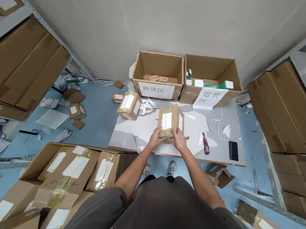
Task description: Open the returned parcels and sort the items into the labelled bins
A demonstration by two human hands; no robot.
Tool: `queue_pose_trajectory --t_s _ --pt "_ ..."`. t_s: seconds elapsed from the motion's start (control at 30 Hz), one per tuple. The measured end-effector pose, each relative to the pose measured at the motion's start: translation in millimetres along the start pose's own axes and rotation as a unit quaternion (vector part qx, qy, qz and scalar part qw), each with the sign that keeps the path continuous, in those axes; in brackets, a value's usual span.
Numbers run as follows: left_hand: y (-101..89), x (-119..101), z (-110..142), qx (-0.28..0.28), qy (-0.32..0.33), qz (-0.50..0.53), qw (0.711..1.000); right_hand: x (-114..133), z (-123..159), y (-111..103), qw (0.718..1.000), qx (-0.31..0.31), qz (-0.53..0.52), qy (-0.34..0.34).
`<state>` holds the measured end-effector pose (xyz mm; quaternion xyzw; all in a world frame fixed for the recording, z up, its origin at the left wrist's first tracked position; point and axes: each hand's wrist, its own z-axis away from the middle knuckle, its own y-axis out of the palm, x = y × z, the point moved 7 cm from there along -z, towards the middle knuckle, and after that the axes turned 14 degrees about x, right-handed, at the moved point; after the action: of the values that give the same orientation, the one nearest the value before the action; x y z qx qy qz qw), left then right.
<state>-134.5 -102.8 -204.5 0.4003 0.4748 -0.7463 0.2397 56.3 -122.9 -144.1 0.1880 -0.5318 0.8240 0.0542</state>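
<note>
A taped brown cardboard box (pixel 174 114) with white labels stands near the middle of the worktable (pixel 124 141). My left hand (pixel 156 138) grips its near left corner, fingers closed against the side. On the near right corner, my right hand (pixel 179 139) grips the same box; some fingertips are hidden behind it. To the right of the box lies a red and black utility knife (pixel 205 144). A second taped box (pixel 129 105) with white labels sits at the table's left edge, beside crumpled white paper (pixel 147 107).
Two open cartons with Chinese signs, left carton (pixel 160 66) and right carton (pixel 186 94), stand along the wall. A black phone (pixel 233 151) lies front right. A large carton of parcels (pixel 36 161) stands left of me. Shelves with boxes flank both sides.
</note>
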Motion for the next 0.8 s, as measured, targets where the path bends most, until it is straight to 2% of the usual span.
queue_pose_trajectory --t_s 0.07,0.13,0.2,0.3,0.4,0.5,0.6,0.7,0.8 --pt "5.9 6.4 0.3 -0.002 0.008 0.043 0.999 5.1 6.5 -2.2 1.000 -0.016 0.008 -0.015" --pt "16.1 17.5 0.6 0.015 -0.010 0.085 0.996 11.8 11.7 4.3 0.999 -0.030 0.006 -0.031" --pt "29.8 29.7 1.6 0.052 -0.037 0.115 0.991 24.1 14.9 20.4 0.998 -0.028 0.002 -0.057" --pt "48.3 41.9 5.5 0.119 -0.049 0.129 0.983 52.6 18.3 55.2 0.992 0.008 -0.006 -0.126" --pt "52.1 48.7 13.4 0.129 -0.050 0.125 0.983 65.0 22.1 75.4 0.989 0.014 -0.019 -0.143" --pt "43.0 48.8 23.1 0.079 -0.067 0.090 0.991 39.0 25.5 62.7 0.994 -0.042 -0.039 -0.098" --pt "38.7 33.5 25.7 0.051 -0.071 0.024 0.996 -15.3 23.1 38.6 0.997 -0.067 -0.046 -0.004" --pt "44.8 12.2 16.9 0.044 -0.085 -0.038 0.995 -57.0 12.5 33.4 0.997 0.015 -0.039 0.057" --pt "53.2 -2.6 5.0 0.037 -0.114 -0.070 0.990 -70.3 4.4 38.4 0.993 0.075 -0.050 0.079"
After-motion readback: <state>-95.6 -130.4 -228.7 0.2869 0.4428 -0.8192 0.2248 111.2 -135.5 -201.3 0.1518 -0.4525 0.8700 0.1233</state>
